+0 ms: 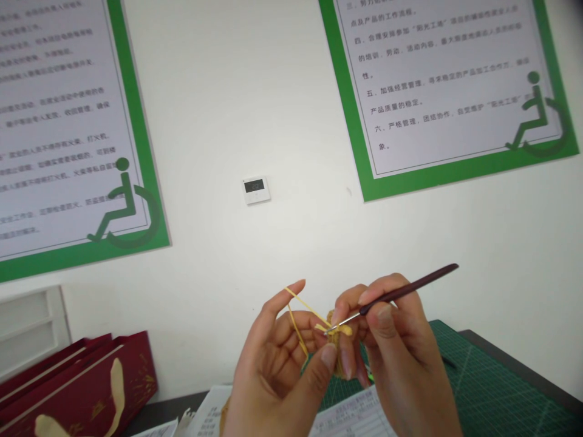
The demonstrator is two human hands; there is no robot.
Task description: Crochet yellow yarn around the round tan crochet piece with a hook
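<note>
My left hand [282, 364] pinches a small yellow crocheted piece [339, 358] between thumb and fingers. Yellow yarn [298, 331] loops over its raised index finger and runs down to the piece. In my right hand [401, 346] is a crochet hook [410, 287] with a dark handle, held between thumb and fingers and slanting up to the right. The hook's metal tip is at the yellow stitches, beside my left fingertips. Some right fingers are also against the piece, partly hidden behind it.
A green cutting mat [492, 376] lies on the dark table at the right, with printed papers [355, 416] below my hands. Dark red gift bags [91, 388] stand at the lower left. Behind are a white wall, green-framed posters [410, 182] and a thermostat [256, 190].
</note>
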